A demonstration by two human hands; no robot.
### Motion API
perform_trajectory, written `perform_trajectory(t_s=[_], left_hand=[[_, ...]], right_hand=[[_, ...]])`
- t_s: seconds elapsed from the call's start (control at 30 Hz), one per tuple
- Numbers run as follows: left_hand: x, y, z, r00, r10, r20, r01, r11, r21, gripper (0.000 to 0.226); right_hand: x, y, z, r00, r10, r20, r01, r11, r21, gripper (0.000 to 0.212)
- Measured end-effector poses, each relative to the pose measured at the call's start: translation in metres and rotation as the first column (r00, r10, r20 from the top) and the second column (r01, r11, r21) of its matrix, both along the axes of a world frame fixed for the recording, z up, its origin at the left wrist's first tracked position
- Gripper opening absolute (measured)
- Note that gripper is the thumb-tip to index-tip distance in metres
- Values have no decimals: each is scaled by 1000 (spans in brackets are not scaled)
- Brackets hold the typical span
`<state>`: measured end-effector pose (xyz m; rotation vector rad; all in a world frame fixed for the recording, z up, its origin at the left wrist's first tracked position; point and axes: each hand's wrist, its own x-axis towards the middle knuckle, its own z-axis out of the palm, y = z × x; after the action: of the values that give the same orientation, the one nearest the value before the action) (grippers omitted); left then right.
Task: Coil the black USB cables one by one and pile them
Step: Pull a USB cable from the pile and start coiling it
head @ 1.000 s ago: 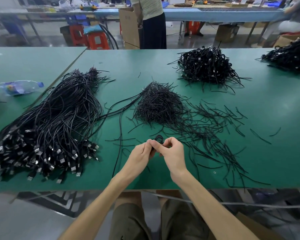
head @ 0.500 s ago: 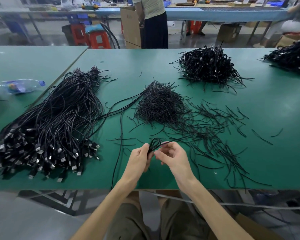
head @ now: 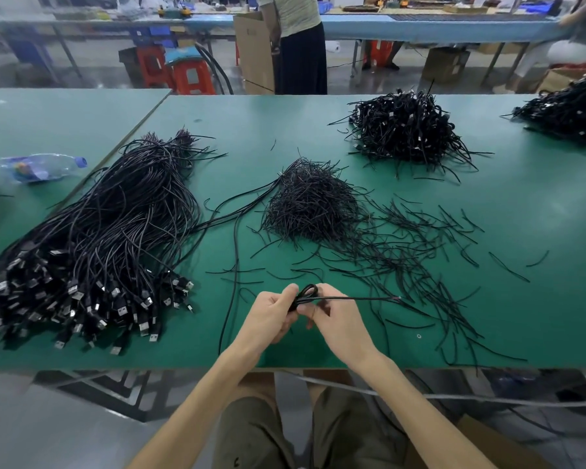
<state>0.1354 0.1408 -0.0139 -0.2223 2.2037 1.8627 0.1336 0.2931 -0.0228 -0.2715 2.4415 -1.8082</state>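
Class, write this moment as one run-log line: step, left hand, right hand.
step: coiling | left hand: pinches thin black USB cable loop | right hand: holds same cable, tail sticking right | piled: not yet

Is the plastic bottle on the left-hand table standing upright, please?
No, the plastic bottle lies on its side on the green table, with its blue cap pointing right.

- One head-worn camera looked forward and down across the green table (head: 538,204) (wide-angle).
- Its near edge lay close; blurred far benches (head: 420,27) seemed well back.
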Motion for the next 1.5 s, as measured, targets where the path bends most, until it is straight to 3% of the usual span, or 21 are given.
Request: perform_trajectory(t_s=[0.07, 0.27, 0.37, 0.43, 0.6, 0.77, 0.93, 1.03, 1.1, 1.2, 1.3, 1.33, 1.4, 1.5], left_hand=[[0, 3, -2, 999, 30, -31, -32, 997, -66, 64], [1, 9, -7, 991, 90, -98, -99, 990, -97, 63], [10, 14, -12, 983, 38, -178, -75, 976, -204, 65], [15, 14, -14, 980, -9, -197, -45, 963, -266, 64], [16, 1, -5, 973, -118, -197, 81, 980, -184, 30], [10, -6, -1, 940, -219, -261, 141, 947, -288, 22], [7, -4, -1, 952, -143, -271, 74, 966, -248, 17], [5, 0, -1, 966, -110, -236, 44, 963, -266, 17], [4, 0, -1, 993, -74, -94, 60, 988, -145, 22], [3, -5, 3, 982, -82, 168, 36, 964, 262, 33], [5, -16, 7, 989, -114, 98, 56, 884, 463, 40], [7, -20, 12, 985, -173, 3, 155, 890, 429, 44], [13, -20, 21, 923, -329, -199, 367, 907, 207, 54], [13, -12, 31, 872, -367, -324, 329, 930, -165, 63]], right_hand=[[3, -1, 0, 996, -30, -82, 38, 995, 97, 17], [10, -5, -5, 988, -99, -120, 109, 991, 83, 15], [11, -2, -10, 976, -165, -143, 182, 977, 111, 24], [9, 4, -8, 980, -131, -153, 152, 978, 140, 27], [0, 17, 4, 992, 5, -126, 25, 971, 236, 20], [0, 15, 10, 988, 120, -99, -98, 974, 203, 26], [3, 16, 8, 977, 164, -139, -122, 955, 270, 27], [4, 19, 6, 947, 205, -247, -89, 907, 413, 19], [5, 20, 6, 902, 253, -348, -28, 842, 539, 12], [8, 19, 11, 829, 293, -476, 69, 791, 607, 10], [6, 22, 17, 805, 262, -532, 127, 801, 586, 10], [5, 23, 18, 805, 247, -539, 131, 812, 568, 11], [3, 23, 20, 797, 234, -557, 138, 826, 546, 17], [4, 20, 21, 777, 204, -596, 145, 863, 485, 16]])
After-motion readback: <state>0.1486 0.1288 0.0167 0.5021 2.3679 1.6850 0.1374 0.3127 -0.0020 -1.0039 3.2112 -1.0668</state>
